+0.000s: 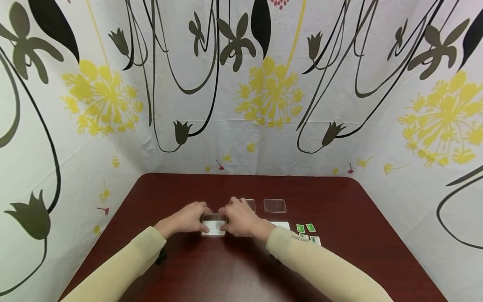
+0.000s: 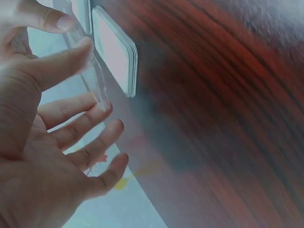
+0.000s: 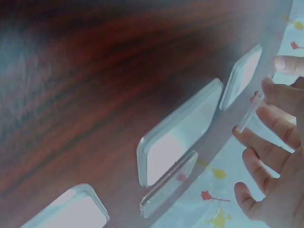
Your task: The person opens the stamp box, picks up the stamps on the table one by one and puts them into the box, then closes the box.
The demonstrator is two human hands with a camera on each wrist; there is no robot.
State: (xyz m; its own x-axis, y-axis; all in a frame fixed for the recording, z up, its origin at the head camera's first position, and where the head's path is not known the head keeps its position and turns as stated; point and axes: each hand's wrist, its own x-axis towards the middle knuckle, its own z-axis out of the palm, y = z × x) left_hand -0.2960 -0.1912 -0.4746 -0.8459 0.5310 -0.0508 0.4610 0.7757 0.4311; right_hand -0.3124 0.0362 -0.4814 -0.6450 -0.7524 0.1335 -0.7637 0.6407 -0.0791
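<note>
A clear plastic lid point(image 1: 214, 217) is held between both hands, above a white card-like stack in a shallow clear case point(image 1: 213, 230). My left hand point(image 1: 190, 218) pinches one end of the lid between thumb and fingers, its other fingers spread in the left wrist view. At the opposite end, my right hand point(image 1: 240, 217) pinches the lid point(image 3: 250, 113) too. The lid looks tilted and apart from the white stack point(image 2: 114, 53) in the left wrist view. In the head view, my right hand partly hides a second case and another clear lid point(image 1: 250, 204) behind it.
A clear lid point(image 1: 274, 205) lies at the back right of the dark red table point(image 1: 332, 268). Several cases stand in a row, the middle one point(image 3: 183, 133) with a lid behind it. Small green cards point(image 1: 310, 227) and white slips point(image 1: 315, 240) lie right of my right forearm.
</note>
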